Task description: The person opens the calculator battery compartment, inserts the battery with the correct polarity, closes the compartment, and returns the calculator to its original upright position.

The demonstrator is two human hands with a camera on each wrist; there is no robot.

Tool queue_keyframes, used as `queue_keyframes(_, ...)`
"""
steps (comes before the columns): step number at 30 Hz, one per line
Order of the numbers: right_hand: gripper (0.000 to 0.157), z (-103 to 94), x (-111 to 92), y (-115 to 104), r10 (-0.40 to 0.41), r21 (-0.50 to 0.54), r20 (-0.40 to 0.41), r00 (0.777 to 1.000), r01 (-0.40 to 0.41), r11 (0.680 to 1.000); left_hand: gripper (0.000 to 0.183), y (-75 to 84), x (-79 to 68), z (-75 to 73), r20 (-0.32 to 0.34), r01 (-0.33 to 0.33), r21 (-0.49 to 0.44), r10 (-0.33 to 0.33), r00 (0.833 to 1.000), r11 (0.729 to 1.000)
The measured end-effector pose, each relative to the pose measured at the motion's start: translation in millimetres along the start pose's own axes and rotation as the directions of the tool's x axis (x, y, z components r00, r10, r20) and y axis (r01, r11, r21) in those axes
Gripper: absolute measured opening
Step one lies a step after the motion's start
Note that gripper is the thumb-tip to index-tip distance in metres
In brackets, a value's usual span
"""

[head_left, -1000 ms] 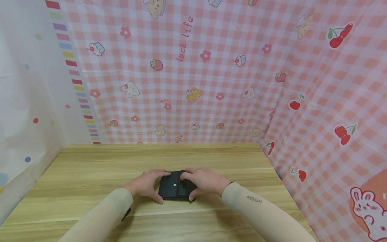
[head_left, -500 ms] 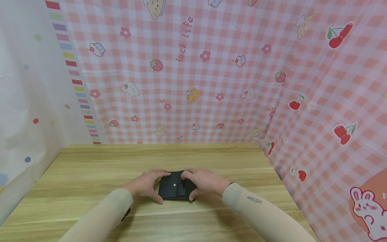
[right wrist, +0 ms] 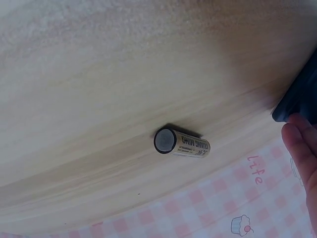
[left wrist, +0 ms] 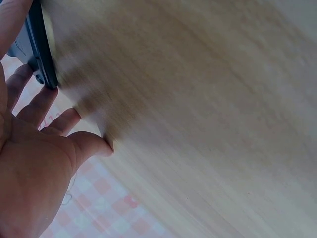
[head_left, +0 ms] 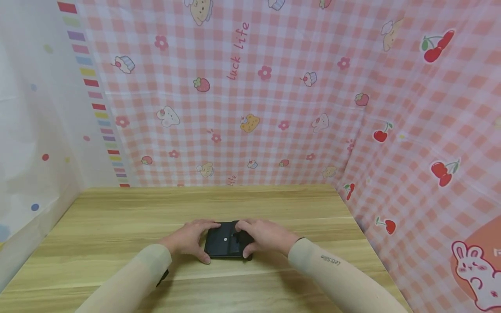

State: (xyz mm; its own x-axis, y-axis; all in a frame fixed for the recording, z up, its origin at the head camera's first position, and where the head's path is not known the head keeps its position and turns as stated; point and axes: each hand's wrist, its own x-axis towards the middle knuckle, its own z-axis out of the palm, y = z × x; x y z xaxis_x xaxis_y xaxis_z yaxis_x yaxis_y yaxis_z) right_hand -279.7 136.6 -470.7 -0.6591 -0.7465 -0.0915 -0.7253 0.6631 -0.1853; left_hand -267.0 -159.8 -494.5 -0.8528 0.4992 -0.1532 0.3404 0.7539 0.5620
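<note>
A flat black device (head_left: 217, 241) with a small white dot and a recess on its upper face lies on the wooden table in the head view. My left hand (head_left: 189, 240) spans its left side, thumb at the near corner and fingertips at the far edge. My right hand (head_left: 270, 237) grips the right end, with curled fingers over the recess and the thumb at the near side; it hides part of that end. In the right wrist view, a cylindrical battery (right wrist: 183, 141) lies on the table beyond the right hand. The head view does not show this battery.
The wooden table (head_left: 235, 287) reaches back to a pink checked cloth (head_left: 219, 100) hung behind it. More checked cloth (head_left: 422, 204) stands along the right side, and a white dotted cloth (head_left: 35, 121) along the left.
The right thumb has shifted slightly left on the black device, so a bit more of its near right corner shows. The left hand and the device keep their places.
</note>
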Motion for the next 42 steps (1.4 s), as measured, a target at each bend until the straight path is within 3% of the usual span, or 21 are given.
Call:
queue_keyframes(6,0.056,3.1,-1.2,1.9,-0.026,0.012,-0.049,0.998,0.026,1.000,0.106,1.4,0.1,0.5,-0.001,-0.006,-0.005,0.006,1.000,1.000)
queue_keyframes(20,0.045,7.0,-2.3,2.5,-0.026,0.015,-0.079,0.997,0.027,1.000,0.106,-2.0,1.2,1.8,0.003,-0.006,-0.010,0.006,1.000,1.000)
queue_keyframes(42,0.034,7.9,-2.0,5.4,-0.117,-0.100,-0.171,0.978,0.101,0.990,0.106,1.0,-1.4,0.9,0.000,-0.005,-0.016,0.005,1.000,1.000)
